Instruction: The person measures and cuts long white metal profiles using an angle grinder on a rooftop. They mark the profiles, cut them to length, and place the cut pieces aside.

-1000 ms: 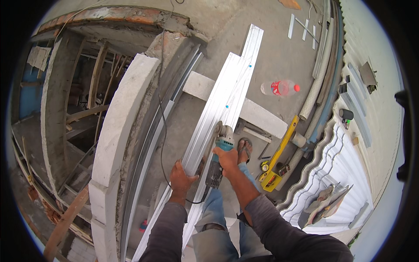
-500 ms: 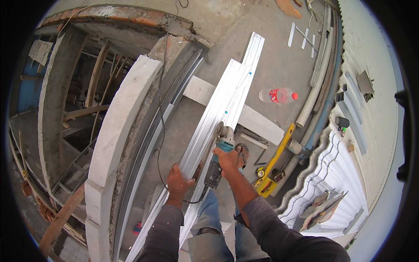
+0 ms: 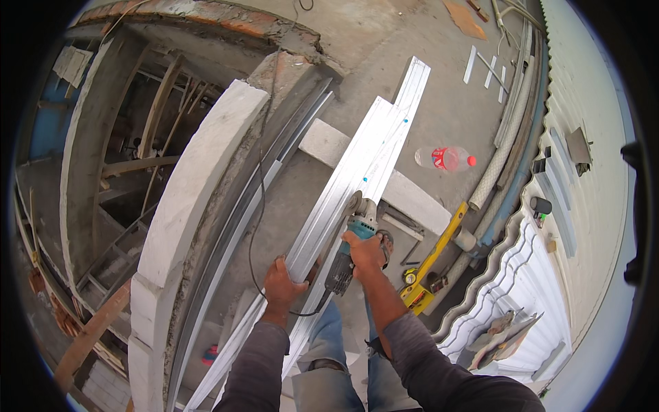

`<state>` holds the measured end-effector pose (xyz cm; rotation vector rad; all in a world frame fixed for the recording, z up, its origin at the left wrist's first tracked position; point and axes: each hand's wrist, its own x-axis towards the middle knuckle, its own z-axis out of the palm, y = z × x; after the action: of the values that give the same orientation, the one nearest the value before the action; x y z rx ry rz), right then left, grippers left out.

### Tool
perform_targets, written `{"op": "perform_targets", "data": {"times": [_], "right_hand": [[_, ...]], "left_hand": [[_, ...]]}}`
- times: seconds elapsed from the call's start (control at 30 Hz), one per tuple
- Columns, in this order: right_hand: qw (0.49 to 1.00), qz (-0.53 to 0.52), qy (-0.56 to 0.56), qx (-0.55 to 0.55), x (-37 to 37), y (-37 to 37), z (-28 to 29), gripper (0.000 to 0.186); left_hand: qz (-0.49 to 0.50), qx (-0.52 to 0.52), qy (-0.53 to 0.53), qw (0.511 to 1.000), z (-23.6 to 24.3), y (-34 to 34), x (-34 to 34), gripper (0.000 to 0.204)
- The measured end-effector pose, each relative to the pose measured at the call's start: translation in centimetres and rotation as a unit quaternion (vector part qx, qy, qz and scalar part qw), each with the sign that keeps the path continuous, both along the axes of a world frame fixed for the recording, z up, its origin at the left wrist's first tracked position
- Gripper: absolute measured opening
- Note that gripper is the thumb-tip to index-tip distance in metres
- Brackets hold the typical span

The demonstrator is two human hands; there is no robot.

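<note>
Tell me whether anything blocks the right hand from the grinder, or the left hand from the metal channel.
Nothing visible does: the right hand wraps around the grinder, and the left hand directly clasps the metal channel.

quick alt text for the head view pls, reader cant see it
A person's right hand grips a teal-and-black angle grinder over long silver metal channels, which the left hand grasps. The channels cross a pale block; to the right lie a clear red-capped bottle and a yellow spirit level.
</note>
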<state>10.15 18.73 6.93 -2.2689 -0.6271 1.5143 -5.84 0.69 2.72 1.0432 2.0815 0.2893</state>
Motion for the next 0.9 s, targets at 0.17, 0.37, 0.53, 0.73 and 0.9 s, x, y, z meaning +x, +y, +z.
{"op": "perform_targets", "data": {"times": [0.17, 0.37, 0.53, 0.73, 0.9], "right_hand": [[0.998, -0.030, 0.046, 0.004, 0.3, 1.3, -0.2, 0.018], [0.998, -0.018, 0.055, -0.004, 1.0, 1.2, -1.5, 0.020], [1.000, -0.005, 0.030, 0.008, 1.0, 1.6, -1.6, 0.020], [1.000, 0.001, -0.002, 0.004, 0.7, 2.3, -0.7, 0.023], [1.000, -0.008, 0.007, -0.007, 0.7, 2.5, -1.1, 0.025]], "left_hand": [[0.009, 0.021, 0.000, 1.000, -0.6, -0.4, 0.1, 0.093], [-0.013, -0.018, 0.044, 0.999, -2.6, -1.1, 0.1, 0.086], [-0.009, 0.000, 0.026, 1.000, -2.5, -1.7, 0.3, 0.085], [-0.014, 0.023, 0.056, 0.998, -3.5, -1.7, 0.2, 0.089], [-0.004, -0.026, 0.013, 1.000, -1.7, -1.0, 0.2, 0.098]]}}
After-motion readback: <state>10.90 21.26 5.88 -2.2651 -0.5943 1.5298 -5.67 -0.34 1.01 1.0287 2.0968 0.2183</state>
